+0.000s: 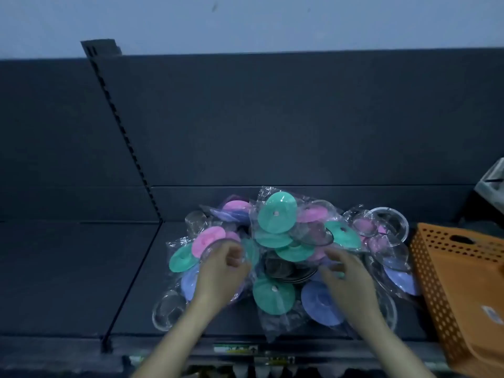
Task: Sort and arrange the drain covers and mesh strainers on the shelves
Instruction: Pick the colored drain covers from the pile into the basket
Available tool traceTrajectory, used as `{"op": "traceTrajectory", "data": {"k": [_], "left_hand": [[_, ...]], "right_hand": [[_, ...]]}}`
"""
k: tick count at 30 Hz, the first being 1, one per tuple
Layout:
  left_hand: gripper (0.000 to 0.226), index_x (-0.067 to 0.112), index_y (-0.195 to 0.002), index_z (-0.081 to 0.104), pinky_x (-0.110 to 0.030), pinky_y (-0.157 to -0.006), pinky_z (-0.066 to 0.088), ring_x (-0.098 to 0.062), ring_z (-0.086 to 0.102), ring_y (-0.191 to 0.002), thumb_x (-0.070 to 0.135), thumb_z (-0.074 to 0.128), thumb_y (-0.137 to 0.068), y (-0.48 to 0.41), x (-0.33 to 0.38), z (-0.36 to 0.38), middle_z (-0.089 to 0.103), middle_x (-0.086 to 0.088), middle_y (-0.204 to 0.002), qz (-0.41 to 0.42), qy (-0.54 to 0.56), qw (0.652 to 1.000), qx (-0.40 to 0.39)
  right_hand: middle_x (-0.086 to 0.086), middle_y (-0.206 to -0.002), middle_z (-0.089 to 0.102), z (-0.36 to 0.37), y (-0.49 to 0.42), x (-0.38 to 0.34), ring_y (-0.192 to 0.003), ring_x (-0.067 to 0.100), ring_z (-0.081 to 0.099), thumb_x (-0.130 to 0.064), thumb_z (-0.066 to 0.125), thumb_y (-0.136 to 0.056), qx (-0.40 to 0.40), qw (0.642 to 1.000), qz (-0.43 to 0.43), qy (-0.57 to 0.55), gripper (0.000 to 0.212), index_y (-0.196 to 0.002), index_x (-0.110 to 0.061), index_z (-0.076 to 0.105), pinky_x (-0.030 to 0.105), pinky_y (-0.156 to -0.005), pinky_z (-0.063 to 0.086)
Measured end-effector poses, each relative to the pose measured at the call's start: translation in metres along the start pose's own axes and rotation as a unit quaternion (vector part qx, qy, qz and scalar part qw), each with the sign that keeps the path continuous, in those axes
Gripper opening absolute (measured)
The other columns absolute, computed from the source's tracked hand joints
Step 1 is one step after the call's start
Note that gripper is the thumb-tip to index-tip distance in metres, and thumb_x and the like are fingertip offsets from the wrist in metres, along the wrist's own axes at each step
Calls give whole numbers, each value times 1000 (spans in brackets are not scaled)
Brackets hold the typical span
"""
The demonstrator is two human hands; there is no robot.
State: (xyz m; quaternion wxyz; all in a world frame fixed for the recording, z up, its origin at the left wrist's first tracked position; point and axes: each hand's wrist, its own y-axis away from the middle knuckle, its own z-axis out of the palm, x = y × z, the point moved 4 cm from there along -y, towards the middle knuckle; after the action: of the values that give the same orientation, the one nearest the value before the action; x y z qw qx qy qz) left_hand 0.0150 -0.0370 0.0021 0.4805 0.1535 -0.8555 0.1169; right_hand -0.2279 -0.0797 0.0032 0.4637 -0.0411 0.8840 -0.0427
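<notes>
On the shelf (131, 282), left of the basket (441, 268), bagged covers (276, 212) lie heaped, unsorted. Near it, the left hand (223, 268) pinches a bag (208, 241); whether the right hand (345, 276) grips anything I cannot tell. Next, probably: lift one bag free.

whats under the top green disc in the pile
Beneath the top green disc lie another green disc and a pink disc, all in clear bags; deeper layers are hidden.

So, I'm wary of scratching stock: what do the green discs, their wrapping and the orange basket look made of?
Green discs: matte, evenly coloured, likely silicone or soft plastic; the blur leaves it open.
Wrapping: thin clear plastic film, crinkled with glossy highlights.
Orange basket: probably rigid moulded plastic, given its uniform colour and regular rows of holes.
</notes>
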Motion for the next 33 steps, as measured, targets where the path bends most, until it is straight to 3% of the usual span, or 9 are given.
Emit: {"op": "traceTrajectory", "data": {"k": [5,8,15,18,21,23,26,29,33], "left_hand": [[19,12,-96,57,-26,-68,44,-17,59,-84,25,65,-84,-48,30,21,63,4,-91,23,-37,999,-25],[30,6,-109,54,-43,-83,52,-25,62,-95,26,62,-88,-66,25,39,65,-7,-104,-22,-43,995,-89],[52,-2,-122,51,-41,-90,52,-30,62,-104,24,72,-81,-92,17,63,62,-15,-117,-187,111,975,-40],[42,-7,-115,55,-47,-90,53,-35,66,-97,9,73,-81,-95,20,72,66,-23,-110,-251,271,929,-21],[17,-2,-93,64,-39,-71,58,-26,70,-71,6,72,-81,-98,26,84,72,-15,-85,-292,343,892,-41],[12,-2,-88,64,-34,-55,59,-24,68,-59,5,72,-81,-99,32,89,72,-13,-76,-300,333,893,-43],[18,-9,-101,61,-43,-71,58,-32,67,-76,0,64,-86,-101,37,92,68,-24,-96,-293,334,896,-14],[25,-8,-111,55,-47,-78,57,-36,67,-87,1,61,-88,-103,40,89,66,-26,-104,-271,327,905,25],[24,0,-110,51,-48,-79,57,-34,66,-92,6,62,-89,-99,40,77,65,-21,-108,-231,323,912,103]], "right_hand": [[13,-107,61,8,-58,-22,-101,29,54,-10,66,-80,-25,990,-66,119,37,-117,-6,61,28,-82,37],[20,-119,56,17,-80,-15,-116,33,48,-16,66,-82,-61,980,-65,180,52,-130,-3,52,32,-96,38],[15,-95,62,17,-117,-6,-70,24,53,-14,60,-87,-8,998,18,65,46,-130,-4,48,27,-61,32],[19,-123,57,16,-126,1,-112,31,54,-16,62,-87,32,998,55,20,62,-141,-1,35,33,-93,41],[19,-141,42,15,-133,7,-129,32,41,-15,65,-85,62,991,111,-44,72,-145,-2,27,37,-107,35],[18,-145,38,16,-138,14,-129,32,41,-13,66,-83,71,977,167,-117,77,-146,-2,23,33,-104,36],[16,-147,35,13,-144,26,-130,31,41,-9,69,-81,87,953,215,-195,85,-148,-4,17,28,-96,34],[17,-145,38,11,-152,36,-128,32,43,-8,73,-78,74,943,235,-222,88,-147,-7,20,40,-106,39],[20,-124,51,10,-156,38,-99,31,59,11,62,-76,32,897,265,-353,72,-141,-3,34,33,-69,55]]}}
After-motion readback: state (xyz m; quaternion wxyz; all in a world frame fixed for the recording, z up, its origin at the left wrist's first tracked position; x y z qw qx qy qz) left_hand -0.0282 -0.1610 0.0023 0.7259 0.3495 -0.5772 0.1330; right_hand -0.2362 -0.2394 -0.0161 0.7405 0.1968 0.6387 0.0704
